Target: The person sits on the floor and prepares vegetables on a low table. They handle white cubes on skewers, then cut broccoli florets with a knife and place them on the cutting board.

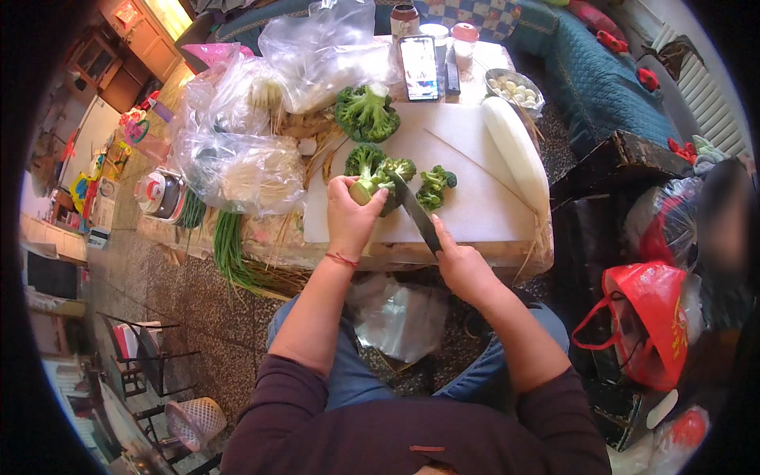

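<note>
My left hand [355, 208] grips a head of broccoli [366, 161] by its thick stem, over the left part of a white cutting board [457, 222]. In my right hand [463, 261] is the handle of a kitchen knife [418, 217], its blade tip against the broccoli near my left fingers. Cut broccoli florets [436, 185] lie on the board just right of the blade. A second broccoli head [368, 113] rests at the board's back left corner. Along the right side lies a long, pale peeled vegetable, perhaps a white radish [515, 151], with a thin wooden skewer [475, 166] beside it.
Plastic bags [237, 169] of pale food, perhaps enoki mushrooms, crowd the table's left. Green stalks [227, 246] hang over its front edge. At the back stand a lit phone [419, 68], jars [465, 38] and a bowl of small pale eggs [513, 89]. A red bag [647, 320] sits right.
</note>
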Available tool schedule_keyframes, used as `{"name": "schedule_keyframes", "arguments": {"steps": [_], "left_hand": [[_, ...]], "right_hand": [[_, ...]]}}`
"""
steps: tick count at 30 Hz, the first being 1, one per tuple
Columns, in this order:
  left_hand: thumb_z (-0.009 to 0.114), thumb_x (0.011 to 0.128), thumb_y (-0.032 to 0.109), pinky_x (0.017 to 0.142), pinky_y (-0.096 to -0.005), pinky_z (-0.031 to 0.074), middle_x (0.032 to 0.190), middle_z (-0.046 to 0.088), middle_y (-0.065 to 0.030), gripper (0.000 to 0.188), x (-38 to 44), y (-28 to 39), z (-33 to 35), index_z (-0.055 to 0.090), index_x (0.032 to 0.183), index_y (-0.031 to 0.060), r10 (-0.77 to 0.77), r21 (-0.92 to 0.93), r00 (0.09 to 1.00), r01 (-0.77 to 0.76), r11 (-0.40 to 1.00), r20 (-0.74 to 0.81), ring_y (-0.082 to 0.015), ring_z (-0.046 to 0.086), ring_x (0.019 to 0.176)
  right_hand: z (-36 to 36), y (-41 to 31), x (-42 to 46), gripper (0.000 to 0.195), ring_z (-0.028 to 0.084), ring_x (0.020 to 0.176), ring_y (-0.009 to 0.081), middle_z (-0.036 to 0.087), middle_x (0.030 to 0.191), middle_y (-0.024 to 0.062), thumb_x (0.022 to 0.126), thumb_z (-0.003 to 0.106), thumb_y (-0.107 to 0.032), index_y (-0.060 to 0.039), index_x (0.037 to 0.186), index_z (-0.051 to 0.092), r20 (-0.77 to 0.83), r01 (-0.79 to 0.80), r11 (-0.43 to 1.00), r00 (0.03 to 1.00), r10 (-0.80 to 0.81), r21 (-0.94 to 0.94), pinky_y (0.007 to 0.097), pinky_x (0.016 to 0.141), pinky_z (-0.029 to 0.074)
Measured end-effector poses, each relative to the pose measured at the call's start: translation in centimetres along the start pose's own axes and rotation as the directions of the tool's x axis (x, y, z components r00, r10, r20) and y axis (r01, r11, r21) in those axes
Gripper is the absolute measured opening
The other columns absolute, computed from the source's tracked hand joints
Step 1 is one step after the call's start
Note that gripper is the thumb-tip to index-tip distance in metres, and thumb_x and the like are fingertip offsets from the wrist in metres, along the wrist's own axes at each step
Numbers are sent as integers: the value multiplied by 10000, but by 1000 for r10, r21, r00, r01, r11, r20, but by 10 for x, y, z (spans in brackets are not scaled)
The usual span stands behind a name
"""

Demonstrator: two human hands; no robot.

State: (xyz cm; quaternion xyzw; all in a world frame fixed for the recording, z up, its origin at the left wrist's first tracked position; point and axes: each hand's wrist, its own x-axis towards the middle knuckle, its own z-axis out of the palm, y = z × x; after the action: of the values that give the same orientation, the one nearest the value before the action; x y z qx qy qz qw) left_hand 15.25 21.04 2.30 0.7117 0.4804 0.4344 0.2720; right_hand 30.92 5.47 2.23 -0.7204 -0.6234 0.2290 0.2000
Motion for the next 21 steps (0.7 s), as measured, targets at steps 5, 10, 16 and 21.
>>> {"name": "schedule_keyframes", "arguments": {"steps": [5, 10, 16, 21], "left_hand": [[775, 706, 241, 771, -352, 453, 932, 560, -143, 454, 8, -11, -7, 478, 958, 8, -66, -116, 997, 69, 991, 36, -265, 559, 864], [744, 746, 150, 737, -294, 485, 969, 595, -117, 374, 16, -5, -22, 496, 988, 9, -81, -276, 985, 120, 954, 150, -170, 589, 838], [718, 715, 39, 815, -338, 477, 1054, 589, -126, 408, 19, -1, -39, 502, 1062, 46, 306, -117, 912, -284, 952, 274, -305, 584, 972], [697, 727, 21, 810, -357, 475, 1072, 568, -145, 399, 14, 9, -44, 494, 1068, 49, 337, -106, 863, -322, 941, 376, -341, 572, 970]], "right_hand": [[-7, 6, -2, 661, 570, 656, 453, 568, 678, 276, 854, 512, -78, -135, 1436, 204, -40, -24, 1000, 999, 24, 10, 534, 606, 429], [-14, 29, -1, 652, 565, 637, 459, 572, 677, 272, 856, 502, -69, -128, 1433, 205, -162, -90, 994, 983, 80, -59, 535, 595, 429], [-28, 4, -11, 722, 588, 624, 412, 604, 703, 223, 804, 453, -26, -182, 1455, 181, -173, 115, 993, 978, -114, -3, 505, 576, 455], [-28, -7, -17, 742, 590, 598, 381, 594, 667, 192, 788, 454, -20, -204, 1456, 190, -75, 147, 982, 985, -157, -120, 488, 557, 453]]}}
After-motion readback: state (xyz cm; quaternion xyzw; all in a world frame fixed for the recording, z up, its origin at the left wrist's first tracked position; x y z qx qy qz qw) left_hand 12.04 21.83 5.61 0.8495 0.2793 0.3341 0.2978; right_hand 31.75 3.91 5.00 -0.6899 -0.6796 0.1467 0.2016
